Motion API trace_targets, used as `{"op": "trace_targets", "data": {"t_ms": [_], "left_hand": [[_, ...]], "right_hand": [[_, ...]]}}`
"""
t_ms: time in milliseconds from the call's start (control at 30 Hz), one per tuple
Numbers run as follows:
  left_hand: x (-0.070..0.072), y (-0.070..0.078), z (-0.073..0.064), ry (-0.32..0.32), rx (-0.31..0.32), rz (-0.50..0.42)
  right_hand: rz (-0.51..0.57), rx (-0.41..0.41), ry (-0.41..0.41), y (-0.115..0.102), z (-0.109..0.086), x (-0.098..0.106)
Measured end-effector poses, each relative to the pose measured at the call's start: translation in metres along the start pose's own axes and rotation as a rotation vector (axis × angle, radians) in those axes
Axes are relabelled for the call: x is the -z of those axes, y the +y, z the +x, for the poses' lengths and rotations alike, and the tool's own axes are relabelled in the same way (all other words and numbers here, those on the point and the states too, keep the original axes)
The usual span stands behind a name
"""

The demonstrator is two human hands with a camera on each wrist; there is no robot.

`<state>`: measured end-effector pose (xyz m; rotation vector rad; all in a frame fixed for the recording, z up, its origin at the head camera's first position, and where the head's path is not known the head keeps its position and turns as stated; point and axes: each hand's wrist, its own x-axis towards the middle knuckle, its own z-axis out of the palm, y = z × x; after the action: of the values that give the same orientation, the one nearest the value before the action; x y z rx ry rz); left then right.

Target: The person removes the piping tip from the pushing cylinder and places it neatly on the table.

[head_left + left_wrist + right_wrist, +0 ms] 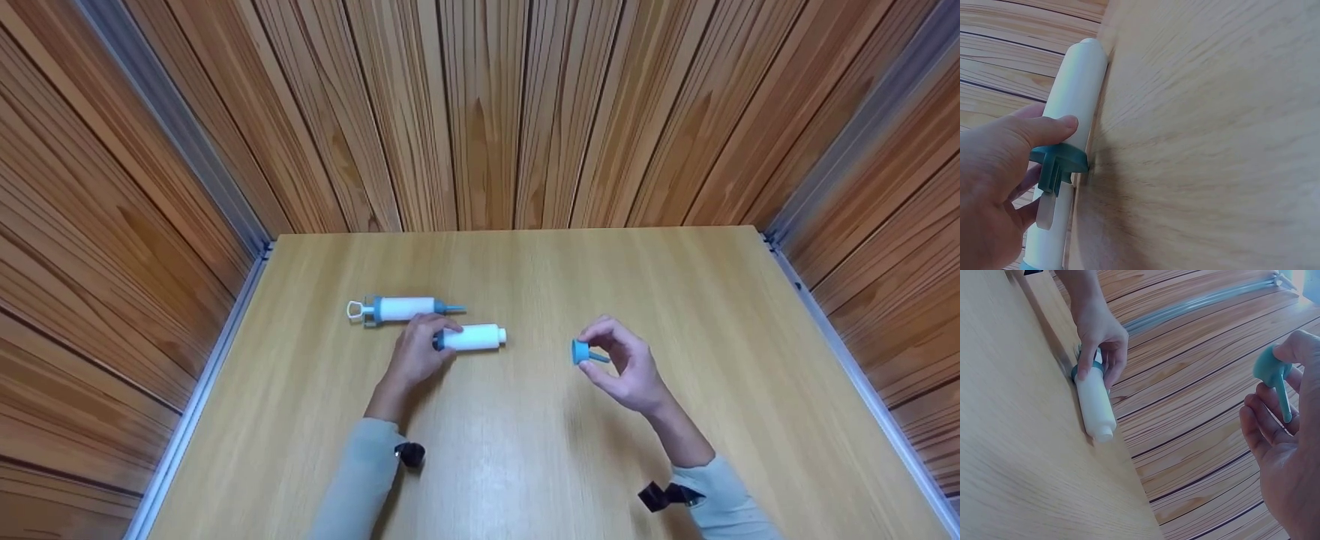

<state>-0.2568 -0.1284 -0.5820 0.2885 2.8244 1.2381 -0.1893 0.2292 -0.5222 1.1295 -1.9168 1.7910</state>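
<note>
Left of the table's middle, my left hand (420, 351) grips a white syringe barrel (474, 337) near its teal collar (1069, 156). The thumb lies along the barrel, and the barrel's bare stepped tip points right. Just behind it lies a second, complete syringe (406, 308) with a ring handle at its left and a blue-teal nozzle at its right. To the right, above the tabletop, my right hand (634, 371) pinches a teal nozzle cap (580, 352) between thumb and fingers. The cap's wide end faces left, and its thin spout (1282, 398) points toward the palm.
Both syringes rest on a light wooden table (517, 450). Wood-plank walls (480, 112) enclose its back and both sides, with metal rails (202, 375) along the side edges. A small black camera (410, 454) sits on each wrist.
</note>
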Motion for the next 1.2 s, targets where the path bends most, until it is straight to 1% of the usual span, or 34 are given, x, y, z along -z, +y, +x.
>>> {"op": "trace_targets", "data": {"t_ms": [233, 333, 567, 767, 833, 1033, 1200], "left_hand": [[-0.001, 0.001, -0.001, -0.007, 0.019, -0.012], [-0.001, 0.001, -0.003, -0.003, 0.005, -0.004], [0.002, 0.007, -0.006, 0.056, -0.129, 0.047], [0.005, 0.014, -0.011, 0.081, -0.192, 0.073], [0.006, 0.016, -0.011, 0.086, -0.206, 0.057], [0.011, 0.021, -0.013, 0.114, -0.212, -0.046], [0.014, 0.024, -0.014, 0.137, -0.250, -0.104]], "right_hand": [[-0.005, -0.013, -0.001, 0.002, -0.002, 0.001], [-0.009, -0.019, -0.002, 0.001, -0.002, 0.001], [0.005, -0.030, 0.011, -0.001, 0.001, 0.001], [0.010, -0.030, -0.001, 0.006, 0.000, 0.003], [0.011, -0.033, 0.000, 0.007, 0.001, 0.004], [-0.001, -0.044, 0.004, 0.009, 0.002, 0.006], [-0.001, -0.049, 0.006, 0.013, 0.005, 0.009]]}}
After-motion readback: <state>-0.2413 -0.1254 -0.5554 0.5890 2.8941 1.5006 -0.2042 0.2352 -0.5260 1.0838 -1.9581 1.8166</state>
